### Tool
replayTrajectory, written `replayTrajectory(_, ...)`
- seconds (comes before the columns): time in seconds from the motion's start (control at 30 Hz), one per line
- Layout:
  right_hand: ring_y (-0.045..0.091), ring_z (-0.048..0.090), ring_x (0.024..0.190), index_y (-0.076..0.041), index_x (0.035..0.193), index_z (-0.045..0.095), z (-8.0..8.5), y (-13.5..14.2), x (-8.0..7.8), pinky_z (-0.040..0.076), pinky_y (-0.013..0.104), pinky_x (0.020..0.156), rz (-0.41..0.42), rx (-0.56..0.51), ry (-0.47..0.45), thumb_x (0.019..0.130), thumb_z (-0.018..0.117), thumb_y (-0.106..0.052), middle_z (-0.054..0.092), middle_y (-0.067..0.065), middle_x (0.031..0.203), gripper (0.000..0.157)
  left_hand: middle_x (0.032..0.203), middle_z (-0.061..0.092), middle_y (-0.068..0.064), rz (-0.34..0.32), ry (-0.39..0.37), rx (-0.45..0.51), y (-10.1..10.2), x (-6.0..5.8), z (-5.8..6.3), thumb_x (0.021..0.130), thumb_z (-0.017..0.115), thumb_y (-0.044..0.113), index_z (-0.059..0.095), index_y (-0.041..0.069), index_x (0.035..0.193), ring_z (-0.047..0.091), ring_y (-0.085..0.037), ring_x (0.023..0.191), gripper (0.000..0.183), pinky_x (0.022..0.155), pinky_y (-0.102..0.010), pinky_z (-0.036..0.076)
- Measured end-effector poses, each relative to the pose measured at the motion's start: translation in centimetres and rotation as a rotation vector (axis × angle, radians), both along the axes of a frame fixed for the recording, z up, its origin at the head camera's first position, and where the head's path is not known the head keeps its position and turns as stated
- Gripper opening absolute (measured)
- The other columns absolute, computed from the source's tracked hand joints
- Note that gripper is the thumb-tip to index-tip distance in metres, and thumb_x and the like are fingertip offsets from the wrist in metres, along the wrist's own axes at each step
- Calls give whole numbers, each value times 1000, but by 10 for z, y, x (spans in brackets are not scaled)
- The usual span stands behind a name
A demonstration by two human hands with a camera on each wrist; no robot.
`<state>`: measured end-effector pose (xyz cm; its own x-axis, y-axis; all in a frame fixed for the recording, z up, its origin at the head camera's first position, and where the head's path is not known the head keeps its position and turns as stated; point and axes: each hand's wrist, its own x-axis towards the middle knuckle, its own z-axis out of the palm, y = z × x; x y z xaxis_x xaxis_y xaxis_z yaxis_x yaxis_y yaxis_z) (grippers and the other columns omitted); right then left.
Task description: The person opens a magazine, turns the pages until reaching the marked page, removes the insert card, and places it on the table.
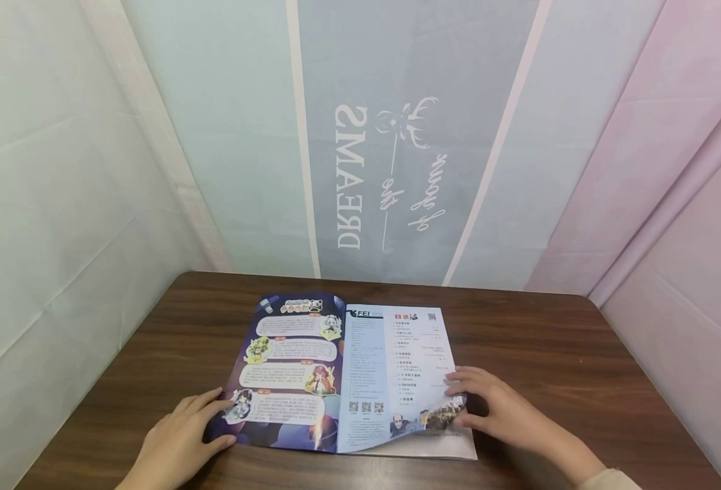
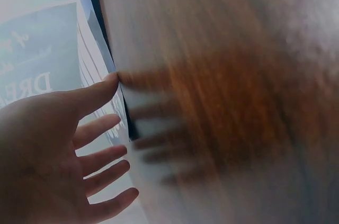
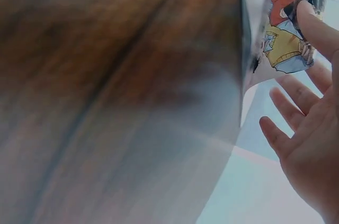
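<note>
An open magazine (image 1: 366,381) lies flat on the wooden table. Its left page (image 1: 287,364) is dark blue with cartoon figures and white text boxes; its right page (image 1: 366,347) is a pale contents page. My left hand (image 1: 179,435) rests at the lower left edge, fingers spread and straight, thumb at the border. On the other side, my right hand (image 1: 501,408) pinches the outer edge of the right page between thumb and fingers. That page's lower corner curls up, baring a whitish sheet (image 1: 440,446) beneath. In the right wrist view, the thumb (image 3: 312,25) presses on printed cartoon figures.
The dark brown table (image 1: 581,381) extends on both sides of the magazine. Behind it hangs a pastel curtain (image 1: 256,170) with mirrored white lettering and a deer head. More pale fabric (image 1: 60,204) walls the left side, and pinkish fabric (image 1: 691,292) the right.
</note>
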<state>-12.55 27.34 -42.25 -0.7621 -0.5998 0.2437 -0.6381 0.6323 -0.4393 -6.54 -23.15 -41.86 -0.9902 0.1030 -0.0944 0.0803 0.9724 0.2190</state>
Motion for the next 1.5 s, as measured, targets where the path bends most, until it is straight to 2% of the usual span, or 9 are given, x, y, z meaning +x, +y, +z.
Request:
replayTrajectory(0.17, 29, 56, 118, -29, 107, 68, 8, -6, -4, 45, 30, 101, -12, -49, 19, 80, 82, -33, 64, 1, 125, 30, 133, 59, -14, -20, 50, -11, 7, 3, 3, 77, 84, 38, 69, 15, 120, 55, -38, 120, 52, 88, -62, 48)
replayTrajectory(0.3, 27, 55, 119, -29, 105, 67, 13, -11, -6, 34, 15, 105, -18, -96, 35, 77, 85, -25, 64, 0, 124, 33, 129, 62, -10, -35, 80, -8, 19, 2, 9, 79, 83, 33, 69, 14, 119, 57, -33, 118, 47, 90, -58, 49)
replayTrajectory(0.4, 28, 55, 119, -26, 104, 68, 17, -15, -9, 26, 8, 106, -10, -141, 50, 75, 87, -20, 64, 1, 124, 35, 126, 64, -8, -45, 107, 14, 29, -1, 14, 83, 81, 32, 69, 15, 119, 58, -30, 117, 41, 90, -56, 50)
replayTrajectory(0.6, 29, 54, 121, -25, 103, 66, 26, -23, -13, 25, 7, 106, 1, -205, 56, 70, 89, -13, 65, 3, 123, 42, 119, 68, 1, -100, 267, 113, 53, -7, 26, 85, 79, 25, 72, 20, 113, 62, -22, 114, 30, 90, -49, 53)
replayTrajectory(0.7, 29, 53, 122, -25, 103, 66, 31, -28, -15, 26, 8, 107, -1, -221, 51, 70, 89, -14, 65, 2, 123, 42, 116, 70, 4, -127, 330, 155, 67, -11, 32, 85, 80, 23, 72, 21, 110, 63, -19, 112, 27, 90, -46, 54)
replayTrajectory(0.87, 28, 53, 124, -24, 103, 66, 40, -39, -19, 28, 13, 108, -11, -236, 41, 72, 89, -20, 65, -2, 124, 39, 115, 70, 7, -174, 362, 205, 91, -17, 40, 86, 78, 24, 72, 24, 110, 63, -16, 112, 25, 94, -43, 53)
replayTrajectory(1.13, 26, 49, 129, -26, 103, 64, 59, -61, -22, 37, 50, 106, -45, -231, 28, 72, 89, -24, 63, -6, 127, 39, 116, 68, 13, -308, 435, 327, 125, -24, 53, 88, 77, 28, 70, 27, 113, 62, -8, 112, 26, 91, -36, 54)
replayTrajectory(1.4, 26, 46, 132, -26, 103, 65, 76, -81, -24, 37, 56, 106, -51, -236, 25, 73, 89, -28, 62, -7, 129, 39, 121, 66, 10, -418, 435, 378, 152, -27, 66, 85, 80, 34, 65, 23, 124, 61, -4, 94, 44, 76, -29, 55)
replayTrajectory(1.5, 27, 46, 133, -26, 102, 64, 80, -87, -25, 35, 58, 107, -46, -227, 39, 72, 89, -28, 63, -5, 128, 39, 123, 66, 8, -432, 419, 373, 160, -28, 67, 86, 79, 35, 62, 21, 128, 64, -9, 99, 48, 77, -33, 55)
